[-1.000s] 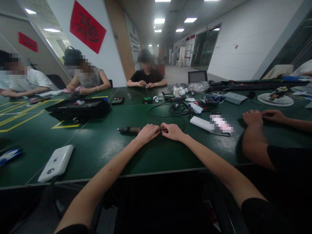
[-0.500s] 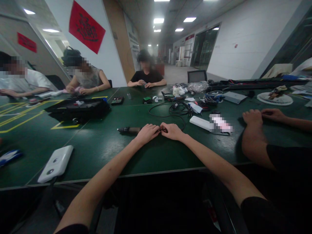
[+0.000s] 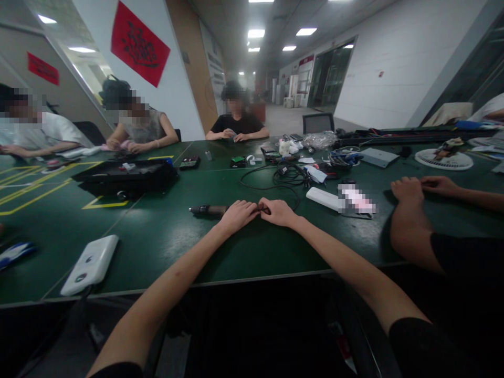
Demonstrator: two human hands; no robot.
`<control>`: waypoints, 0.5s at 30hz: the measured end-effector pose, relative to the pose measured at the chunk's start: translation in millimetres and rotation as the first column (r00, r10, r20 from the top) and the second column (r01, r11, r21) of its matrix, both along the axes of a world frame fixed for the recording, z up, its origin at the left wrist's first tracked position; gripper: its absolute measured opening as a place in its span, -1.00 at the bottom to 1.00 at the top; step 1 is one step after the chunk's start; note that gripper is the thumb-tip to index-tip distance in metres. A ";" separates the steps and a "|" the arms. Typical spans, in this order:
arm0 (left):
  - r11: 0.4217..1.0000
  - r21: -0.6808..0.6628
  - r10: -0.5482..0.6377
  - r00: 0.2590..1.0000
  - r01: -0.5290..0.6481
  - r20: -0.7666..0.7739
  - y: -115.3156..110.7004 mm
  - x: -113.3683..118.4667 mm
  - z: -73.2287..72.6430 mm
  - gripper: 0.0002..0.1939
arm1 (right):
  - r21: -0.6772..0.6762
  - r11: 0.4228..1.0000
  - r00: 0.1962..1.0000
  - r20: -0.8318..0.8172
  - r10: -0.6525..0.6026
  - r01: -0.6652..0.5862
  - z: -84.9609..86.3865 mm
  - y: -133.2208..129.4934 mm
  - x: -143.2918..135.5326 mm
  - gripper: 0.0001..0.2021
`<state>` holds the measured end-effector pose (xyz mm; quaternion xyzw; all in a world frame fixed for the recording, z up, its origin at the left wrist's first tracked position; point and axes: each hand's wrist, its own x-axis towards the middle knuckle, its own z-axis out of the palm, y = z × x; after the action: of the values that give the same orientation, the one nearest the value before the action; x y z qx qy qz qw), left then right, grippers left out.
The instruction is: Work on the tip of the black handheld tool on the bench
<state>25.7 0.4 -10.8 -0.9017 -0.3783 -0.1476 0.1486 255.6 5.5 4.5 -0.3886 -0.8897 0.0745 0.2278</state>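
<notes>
A dark electric screwdriver [image 3: 210, 210] lies on the green table, its tip pointing left. My left hand [image 3: 241, 214] is closed over its rear end, palm down, covering that part of the body. Against those fingertips, my right hand [image 3: 279, 212] pinches the black cord [image 3: 263, 209] at the tool's back end. The fingers of both hands nearly meet. Behind my right hand the cord loops away over the table toward a coil.
The coiled black cable [image 3: 295, 176] lies ahead, near a white power bank-like block [image 3: 325, 199]. A white device [image 3: 90, 264] sits near the left front edge. A black tray [image 3: 128, 178] stands farther left. Another person's forearm [image 3: 411, 226] rests at right; several people sit across.
</notes>
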 end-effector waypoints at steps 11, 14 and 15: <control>1.000 0.007 -0.016 1.000 0.017 -0.015 -0.6 -0.6 0.7 -0.73 | -0.008 1.000 1.000 -0.001 0.000 0.000 1.2 -0.8 0.4 -0.82; 0.999 -0.018 -0.029 0.999 0.029 0.018 -1.5 -1.5 1.4 -0.74 | -0.014 1.000 1.000 -0.006 0.001 -0.001 0.2 -0.8 -0.2 -0.83; 0.999 -0.026 -0.033 0.999 0.034 0.023 -1.6 -1.9 1.6 -0.74 | -0.017 1.000 1.000 -0.009 0.002 -0.002 -0.1 -0.7 -0.3 -0.83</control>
<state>23.9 -1.3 -9.2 -0.9082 -0.3665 -0.1551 0.1298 255.3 4.8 4.4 -0.3891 -0.8884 0.0839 0.2286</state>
